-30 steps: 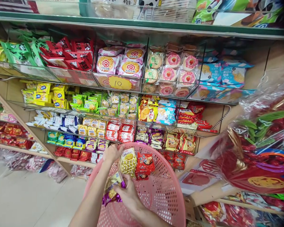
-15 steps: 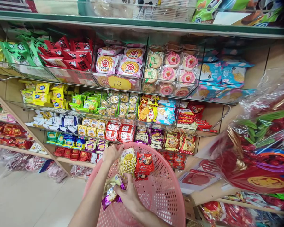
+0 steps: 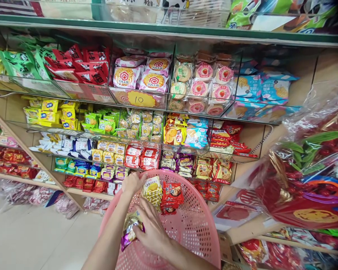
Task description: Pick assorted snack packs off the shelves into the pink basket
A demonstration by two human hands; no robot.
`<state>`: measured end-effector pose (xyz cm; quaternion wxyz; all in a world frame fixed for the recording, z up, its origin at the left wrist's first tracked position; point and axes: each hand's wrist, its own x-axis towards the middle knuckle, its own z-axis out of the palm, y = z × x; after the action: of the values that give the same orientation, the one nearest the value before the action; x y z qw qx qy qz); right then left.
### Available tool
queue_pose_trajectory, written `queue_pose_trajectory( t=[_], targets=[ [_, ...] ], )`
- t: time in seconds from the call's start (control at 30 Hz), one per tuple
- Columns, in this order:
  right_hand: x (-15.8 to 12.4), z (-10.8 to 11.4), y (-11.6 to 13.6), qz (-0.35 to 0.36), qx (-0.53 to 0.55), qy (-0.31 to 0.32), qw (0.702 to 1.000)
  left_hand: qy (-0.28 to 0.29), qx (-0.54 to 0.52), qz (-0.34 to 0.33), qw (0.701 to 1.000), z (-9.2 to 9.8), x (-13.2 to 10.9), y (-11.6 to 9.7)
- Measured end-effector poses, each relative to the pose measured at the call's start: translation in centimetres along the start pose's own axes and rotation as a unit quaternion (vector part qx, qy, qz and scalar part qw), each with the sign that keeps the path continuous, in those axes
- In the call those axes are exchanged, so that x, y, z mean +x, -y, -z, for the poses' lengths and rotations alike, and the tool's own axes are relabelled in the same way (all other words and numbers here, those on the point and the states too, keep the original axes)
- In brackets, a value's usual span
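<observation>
My left hand (image 3: pixel 133 184) is closed on the far rim of a pink perforated plastic basket (image 3: pixel 204 210). Inside the basket, my right hand (image 3: pixel 152 227) has its fingers stretched out and apart over a few purple-and-cream snack packets (image 3: pixel 129 232). It partly covers them, and its fingertips come close to a stack of yellow-and-white biscuit packets (image 3: pixel 152 190). To the right of that stack lies a pile of red snack packets (image 3: pixel 171 197).
Glass-fronted shelves of wrapped snacks stand ahead, with a yellow price tag (image 3: pixel 141 98) on one bin. Red snack packets (image 3: pixel 205 190) sit in the low bin behind the basket. A plastic-wrapped red display (image 3: pixel 312 195) juts in from the right. Tiled floor (image 3: pixel 25 228) shows at left.
My right hand has opened and let go of the purple-and-cream packets, its fingers moving up and away from them. My left hand stays on the basket rim.
</observation>
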<state>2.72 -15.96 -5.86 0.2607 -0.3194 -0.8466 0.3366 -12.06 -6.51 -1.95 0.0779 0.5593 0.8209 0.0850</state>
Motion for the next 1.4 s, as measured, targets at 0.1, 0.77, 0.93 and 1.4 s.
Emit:
queue_pose_trajectory(
  t=[0.1,0.77,0.93,1.4],
  targets=[
    [0.4,0.8,0.2,0.072,-0.029,0.029,0.997,0.008,-0.003,0.006,1.0,0.0,0.0,0.1],
    [0.9,0.2,-1.6,0.155,-0.08,0.071,0.982,0.003,-0.002,0.004,1.0,-0.2,0.2,0.2],
    [1.0,-0.9,-1.2,0.088,-0.086,0.024,0.992,-0.004,0.005,0.007,1.0,0.0,0.0,0.1],
    [1.1,-1.8,-0.8,0.066,-0.156,0.069,0.983,0.026,-0.002,-0.017,1.0,0.4,0.3,0.3]
  ],
)
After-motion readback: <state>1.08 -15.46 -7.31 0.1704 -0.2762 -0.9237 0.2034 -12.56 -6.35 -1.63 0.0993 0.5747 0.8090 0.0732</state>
